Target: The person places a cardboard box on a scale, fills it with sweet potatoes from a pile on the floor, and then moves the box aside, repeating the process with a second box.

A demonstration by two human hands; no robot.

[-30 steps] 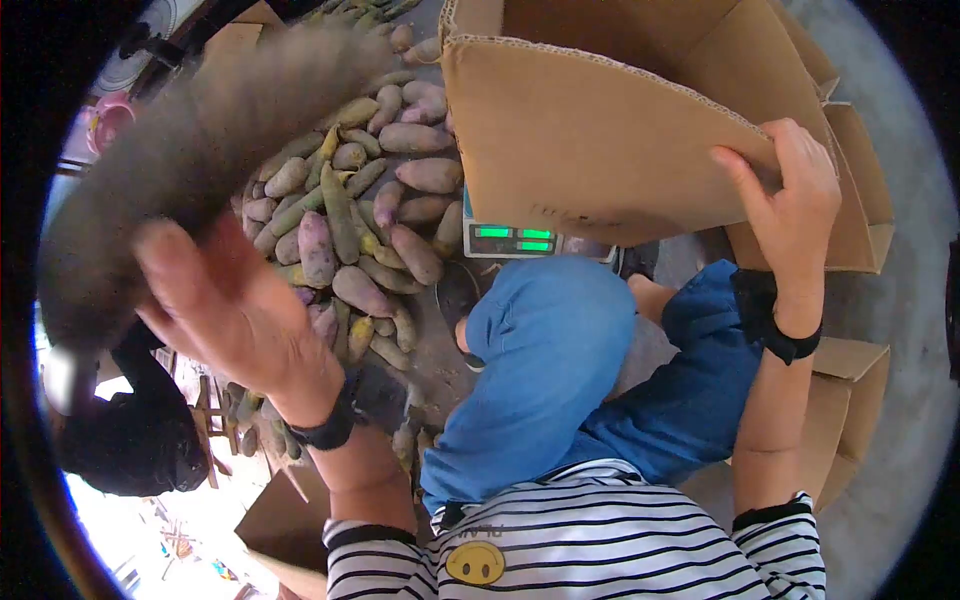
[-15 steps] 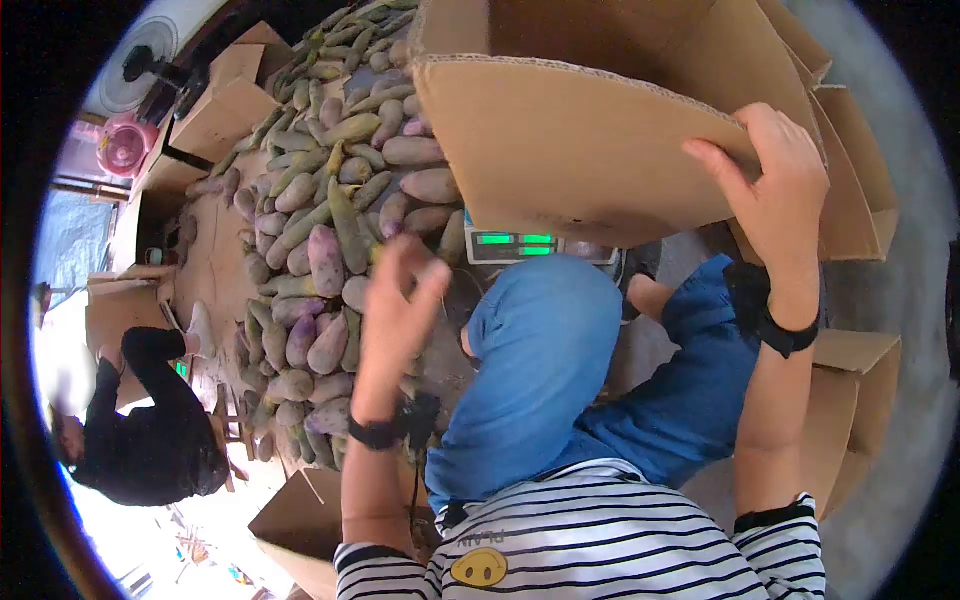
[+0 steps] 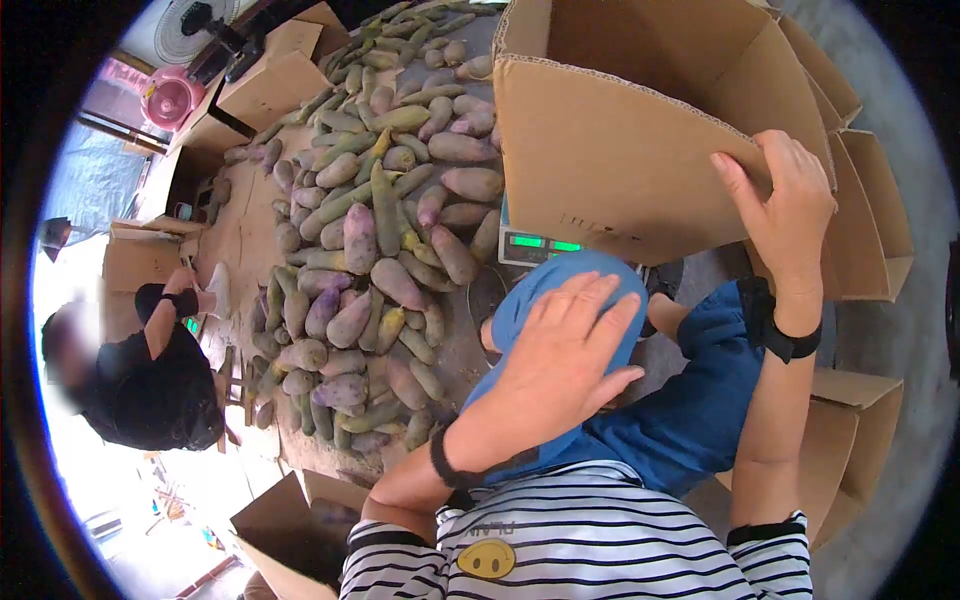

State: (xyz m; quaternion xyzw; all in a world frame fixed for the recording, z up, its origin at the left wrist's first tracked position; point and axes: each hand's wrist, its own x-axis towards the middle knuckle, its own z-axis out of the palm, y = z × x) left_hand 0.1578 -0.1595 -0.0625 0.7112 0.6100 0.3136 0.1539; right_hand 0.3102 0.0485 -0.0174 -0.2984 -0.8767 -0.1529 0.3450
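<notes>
Has drawn the left hand [image 3: 565, 345] back from above the sweet potatoes [image 3: 370, 240] and in toward the body since half a second ago. Now spreads it flat over the blue-trousered knee [image 3: 515, 315], palm down, fingers apart, holding nothing; cannot tell whether it presses the cloth or hangs just over it. Wears a black band at that wrist.

Keeps the right hand [image 3: 790, 205] where it was, clamped on the box [image 3: 620, 170]: thumb on the near face of a flap, fingers hooked over the rim and hidden behind it. Wears a black band on this wrist too. Holds the box beyond the knees, brown cardboard, open at the top with flaps standing up. Hides most of a scale [image 3: 540, 243] beneath the box's lower edge, leaving only the strip with green lit digits in view.

Sits with the sweet potatoes heaped on the ground just left of the box and scale, purple and yellowish, running up toward the top of the view. Faces flat and folded cartons [image 3: 270, 75], a fan [image 3: 190, 25] and a pink tub [image 3: 172, 100] past the heap. Shares the space with a second person in black [image 3: 150, 390], crouched at the far left, well apart from the heap's near edge. Has more open cartons [image 3: 880, 230] stacked right behind the held one, and another open carton [image 3: 290, 520] by the left elbow.
</notes>
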